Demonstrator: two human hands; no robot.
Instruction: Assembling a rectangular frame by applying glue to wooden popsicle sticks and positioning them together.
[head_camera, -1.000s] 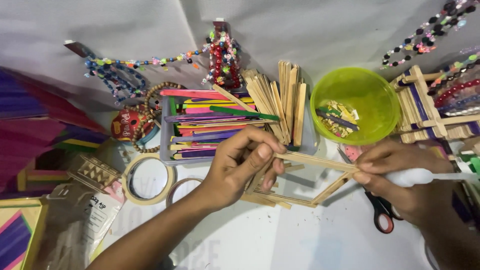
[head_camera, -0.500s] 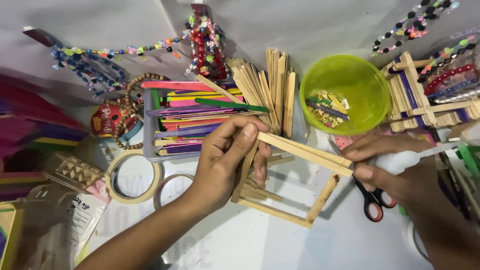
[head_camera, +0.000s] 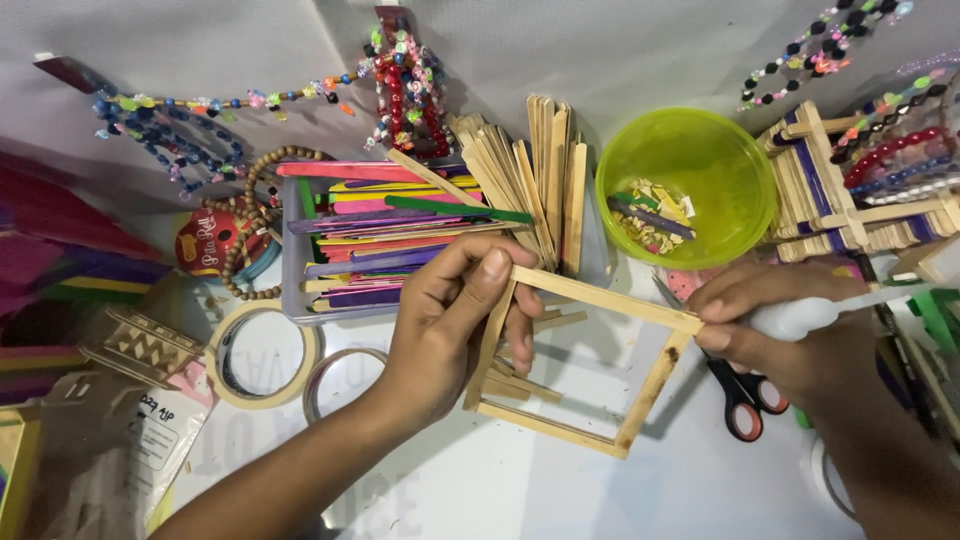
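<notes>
White tabletop now shows more of the stick frame (head_camera: 580, 365), lifted by the left hand (head_camera: 450, 330) gripping it, right hand (head_camera: 790, 335) squeezing the glue bottle (head_camera: 815, 312) at its corner

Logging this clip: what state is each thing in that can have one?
Left hand: gripping the stick frame's left corner.
Right hand: holding a white glue bottle, tip at the frame's right corner.
Stick frame: square, tilted.
Green bowl: holds scraps.
Scissors: lying closed, partly hidden.
Tape roll: lying flat.
</notes>
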